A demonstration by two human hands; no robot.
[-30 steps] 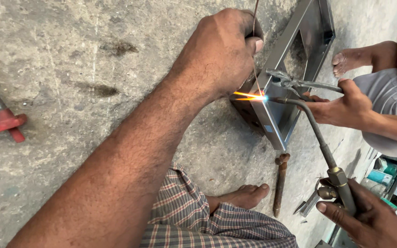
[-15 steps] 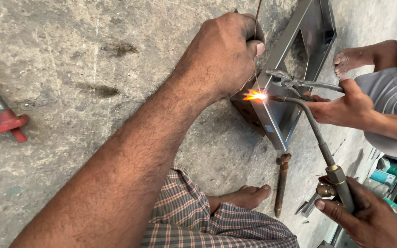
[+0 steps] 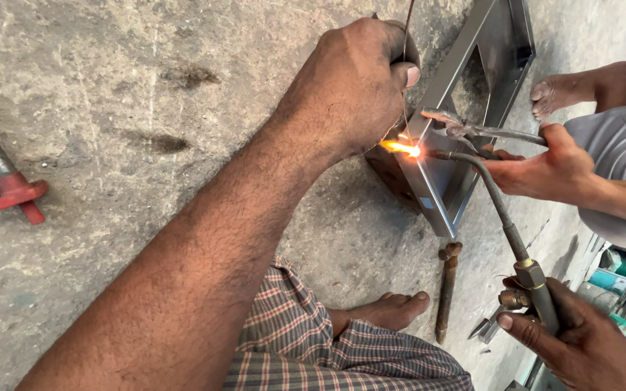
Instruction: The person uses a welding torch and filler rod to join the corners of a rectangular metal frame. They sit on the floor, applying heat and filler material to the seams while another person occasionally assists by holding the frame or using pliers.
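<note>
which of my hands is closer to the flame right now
Left. Your left hand, pinching a thin rod, sits right beside the flame; your right hand grips the torch handle, far below.

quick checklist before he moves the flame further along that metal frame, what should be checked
1. Torch gripped firmly by right hand: ok.
2. Flame on the edge of the metal frame: ok.
3. Filler rod pinched in left hand and reaching the flame: cannot tell, its lower end is hidden.
4. Left hand clear of the flame: not ok, very close.
5. Co-worker's hand steadying the frame with pliers: ok.
6. Bare foot away from the heat: ok.
</note>
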